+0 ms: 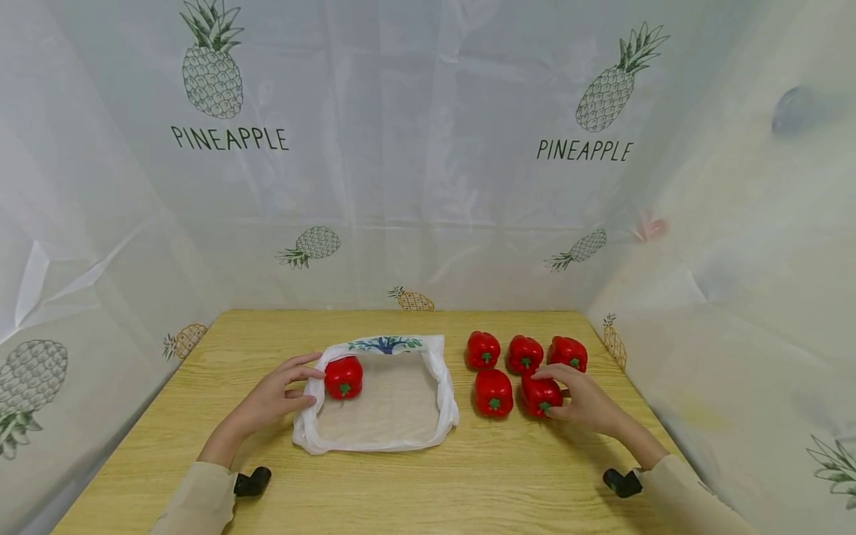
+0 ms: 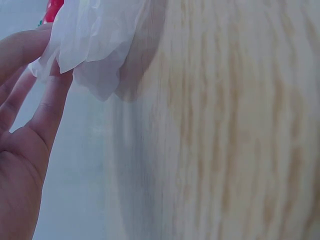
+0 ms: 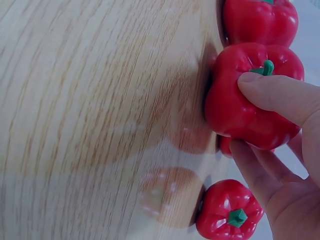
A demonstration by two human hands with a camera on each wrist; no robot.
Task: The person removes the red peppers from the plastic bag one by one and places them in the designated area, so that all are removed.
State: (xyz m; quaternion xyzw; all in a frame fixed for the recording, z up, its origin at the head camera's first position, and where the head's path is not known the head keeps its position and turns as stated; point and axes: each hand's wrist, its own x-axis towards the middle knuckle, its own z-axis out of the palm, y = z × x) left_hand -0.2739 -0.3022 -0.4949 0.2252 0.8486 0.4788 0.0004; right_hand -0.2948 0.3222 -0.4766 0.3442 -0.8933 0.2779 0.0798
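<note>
In the head view, my right hand (image 1: pixel 590 401) grips a glossy red bell pepper (image 1: pixel 537 392) with a green stem, at the front right of a group of such peppers. The right wrist view shows the thumb (image 3: pixel 275 96) on the stem side of this bell pepper (image 3: pixel 240 112) and the other fingers around its side. At the left, my left hand (image 1: pixel 267 401) touches the side of a white plastic bag (image 1: pixel 446 397) with extended, spread fingers. The bag's mouth is wide, its rim folded down. One red pepper (image 1: pixel 342 379) lies inside, at its left end.
Several more red peppers stand close by: one (image 1: pixel 493 394) left of the gripped one, and a back row with a left (image 1: pixel 483 350), a middle (image 1: pixel 524 354) and a right pepper (image 1: pixel 568 353). The wooden table (image 1: pixel 401 494) meets a pineapple-print curtain (image 1: pixel 428 186) behind.
</note>
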